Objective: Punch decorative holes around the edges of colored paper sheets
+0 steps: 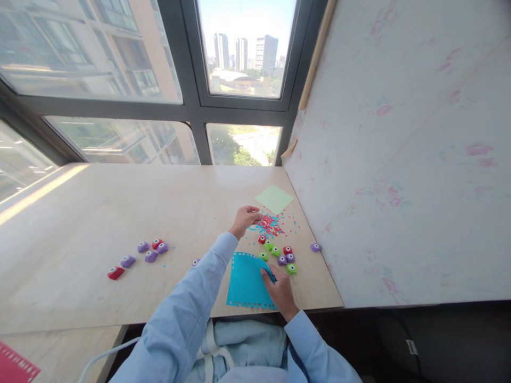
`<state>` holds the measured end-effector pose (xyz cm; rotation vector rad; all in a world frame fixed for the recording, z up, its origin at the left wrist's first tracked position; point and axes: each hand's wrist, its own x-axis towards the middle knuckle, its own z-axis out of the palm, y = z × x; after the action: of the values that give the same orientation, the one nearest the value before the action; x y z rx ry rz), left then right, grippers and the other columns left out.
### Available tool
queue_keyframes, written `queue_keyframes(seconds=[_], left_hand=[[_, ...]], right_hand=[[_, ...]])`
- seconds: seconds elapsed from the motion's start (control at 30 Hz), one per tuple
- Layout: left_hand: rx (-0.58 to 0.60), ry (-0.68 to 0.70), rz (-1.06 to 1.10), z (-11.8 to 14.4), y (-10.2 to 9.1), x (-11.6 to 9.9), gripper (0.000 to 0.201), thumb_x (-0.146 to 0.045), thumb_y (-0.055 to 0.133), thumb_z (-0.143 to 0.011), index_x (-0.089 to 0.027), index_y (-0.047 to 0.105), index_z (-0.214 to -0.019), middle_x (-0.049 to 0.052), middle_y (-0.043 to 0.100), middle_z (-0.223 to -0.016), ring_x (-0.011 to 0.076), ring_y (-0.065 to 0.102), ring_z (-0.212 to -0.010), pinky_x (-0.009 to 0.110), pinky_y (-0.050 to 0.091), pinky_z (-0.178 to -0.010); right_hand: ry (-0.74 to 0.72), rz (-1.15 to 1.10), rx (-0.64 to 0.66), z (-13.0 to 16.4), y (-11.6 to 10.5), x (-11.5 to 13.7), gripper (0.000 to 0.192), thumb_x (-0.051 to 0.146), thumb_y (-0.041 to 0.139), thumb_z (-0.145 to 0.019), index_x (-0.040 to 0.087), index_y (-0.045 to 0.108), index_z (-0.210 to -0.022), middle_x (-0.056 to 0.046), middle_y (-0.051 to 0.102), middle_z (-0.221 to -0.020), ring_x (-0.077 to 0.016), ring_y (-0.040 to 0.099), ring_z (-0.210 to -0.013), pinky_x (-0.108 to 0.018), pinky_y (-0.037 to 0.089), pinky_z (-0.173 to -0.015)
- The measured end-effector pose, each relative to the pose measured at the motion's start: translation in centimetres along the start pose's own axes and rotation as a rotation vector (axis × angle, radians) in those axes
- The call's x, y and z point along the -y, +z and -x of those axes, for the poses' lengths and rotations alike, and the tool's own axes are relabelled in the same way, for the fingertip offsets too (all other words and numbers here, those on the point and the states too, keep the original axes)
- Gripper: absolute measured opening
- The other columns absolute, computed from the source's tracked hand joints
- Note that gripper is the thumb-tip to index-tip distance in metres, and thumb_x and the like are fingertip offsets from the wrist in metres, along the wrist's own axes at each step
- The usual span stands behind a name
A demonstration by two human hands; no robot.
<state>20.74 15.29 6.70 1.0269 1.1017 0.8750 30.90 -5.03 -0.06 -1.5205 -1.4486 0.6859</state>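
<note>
right hand (282, 291) clamped on blue punched paper (249, 279) | left hand (245, 218) by confetti (270, 225) at paper's 1 o'clock, can't tell grip | pinch gently imo

On table (191, 197), confetti (270, 225) behind punches (288, 250), sheet (274, 198) beyond, seemingly touching

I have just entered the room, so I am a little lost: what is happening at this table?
A person is working with punched paper. The right hand holds a blue sheet with small holes along its edges. The left hand is at the edge of a pile of red and blue paper bits; whether it pinches one is too small to tell. A pale green sheet lies beyond the pile, and small red, green and purple gadgets stand nearby.
</note>
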Motion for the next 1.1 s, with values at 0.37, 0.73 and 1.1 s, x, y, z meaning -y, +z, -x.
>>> queue_keyframes(seconds=[0.37,0.73,1.1], left_hand=[[-0.025,0.070,-0.071,0.6,-0.3,1.7,0.018,-0.002,0.067,-0.062,-0.012,0.055,-0.071,0.000,0.060,-0.055,0.0094,0.056,-0.049,0.021,0.044,-0.051],[0.022,0.072,0.043,1.1,-1.7,1.5,0.028,-0.008,0.073,-0.062,-0.011,0.057,-0.084,0.009,0.071,-0.080,0.0135,0.066,-0.065,0.027,0.054,-0.064],[-0.041,0.160,-0.094,0.6,-0.4,2.3,0.030,-0.015,0.079,-0.058,-0.012,0.061,-0.083,0.004,0.067,-0.074,0.0126,0.061,-0.061,0.022,0.046,-0.052]], right_hand=[[0.019,0.007,0.000,0.0,0.0,0.0,0.035,0.043,0.050,-0.093,0.017,0.073,-0.098,-0.009,0.074,-0.090,-0.0244,0.069,-0.081,-0.033,0.054,-0.074],[-0.005,0.028,-0.022,0.1,0.1,-0.3,0.033,0.042,0.052,-0.093,0.017,0.073,-0.098,-0.008,0.074,-0.086,-0.0230,0.068,-0.076,-0.032,0.053,-0.072],[0.027,0.023,-0.010,0.1,0.1,0.0,0.034,0.044,0.052,-0.093,0.016,0.072,-0.092,-0.007,0.073,-0.083,-0.0218,0.066,-0.075,-0.031,0.051,-0.071]])
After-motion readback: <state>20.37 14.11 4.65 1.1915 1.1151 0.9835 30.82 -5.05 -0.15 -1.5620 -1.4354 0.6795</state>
